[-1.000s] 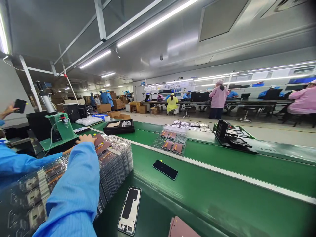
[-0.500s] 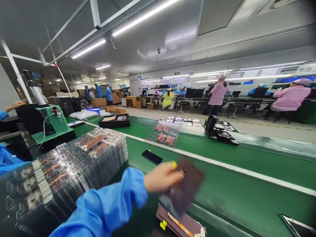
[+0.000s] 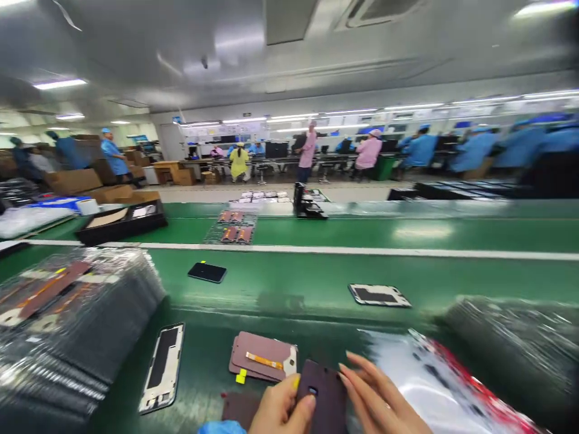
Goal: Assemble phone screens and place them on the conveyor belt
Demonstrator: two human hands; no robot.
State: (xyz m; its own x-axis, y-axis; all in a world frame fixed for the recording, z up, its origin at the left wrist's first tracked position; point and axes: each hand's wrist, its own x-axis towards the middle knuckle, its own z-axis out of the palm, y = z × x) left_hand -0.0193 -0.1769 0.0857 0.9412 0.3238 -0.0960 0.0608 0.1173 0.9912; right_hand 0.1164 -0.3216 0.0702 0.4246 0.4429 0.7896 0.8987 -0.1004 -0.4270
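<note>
A dark brown flat panel with a small oval hole is pinched between the thumb and fingers of my left hand. At its right edge, my right hand has its fingers stretched and apart, the fingertips at the panel's upper right corner. Just beyond lie stacked brown panels with an orange flex strip and yellow tabs. Part of another brown sheet shows beside my left wrist. A phone frame with a white and black face rests further left on the dark green surface.
Tall stacks of clear trays stand at the left and right. Clear plastic sheets lie right of my hands. Beyond are a dark phone, another phone frame and a tray of brown parts. People work in the background.
The view has swung to the right. My left hand has brought the brown panel down and nearer, beside the stacked panels. My right hand has come into view at the panel.
</note>
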